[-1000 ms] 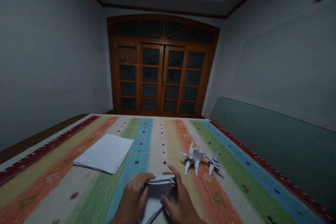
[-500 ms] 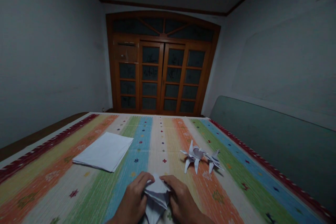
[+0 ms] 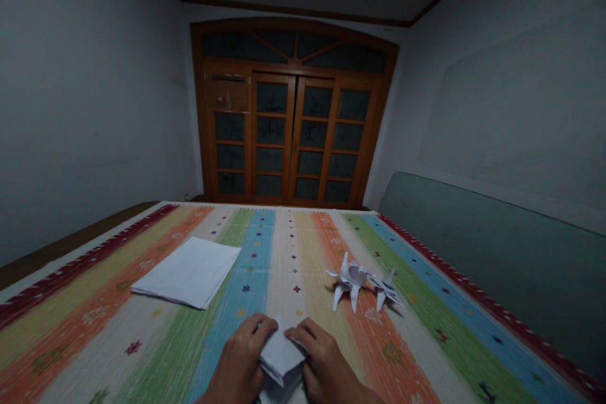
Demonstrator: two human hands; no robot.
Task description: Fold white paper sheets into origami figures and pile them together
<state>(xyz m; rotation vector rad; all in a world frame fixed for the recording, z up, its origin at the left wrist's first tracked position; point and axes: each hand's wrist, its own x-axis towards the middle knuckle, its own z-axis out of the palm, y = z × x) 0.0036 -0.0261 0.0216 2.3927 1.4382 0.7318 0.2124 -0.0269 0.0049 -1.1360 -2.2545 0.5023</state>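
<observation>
Evidently the folding was partway through: at the near edge, a small, many-layered piece of folded white paper (image 3: 283, 350) sat between the two hands, its point toward the person. The left hand (image 3: 240, 353) pinched its left side and the right hand (image 3: 326, 356) its right, the fingers of both curled closed on it; the thumbs were too hidden to judge. Creases and stacked flaps were made, but it had no spread points, so more shaping seemed left. Farther off, to the right, stood a spiky, many-pointed white paper form (image 3: 351, 281) with a smaller pointed white paper form (image 3: 386, 290) close beside it, both apparently done. To the left, flat white paper sheets (image 3: 189, 274) lay stacked on the striped multicoloured tablecloth (image 3: 281, 246), seemingly unworked. Beyond the far edge stood brown wooden glazed doors (image 3: 293, 139).
</observation>
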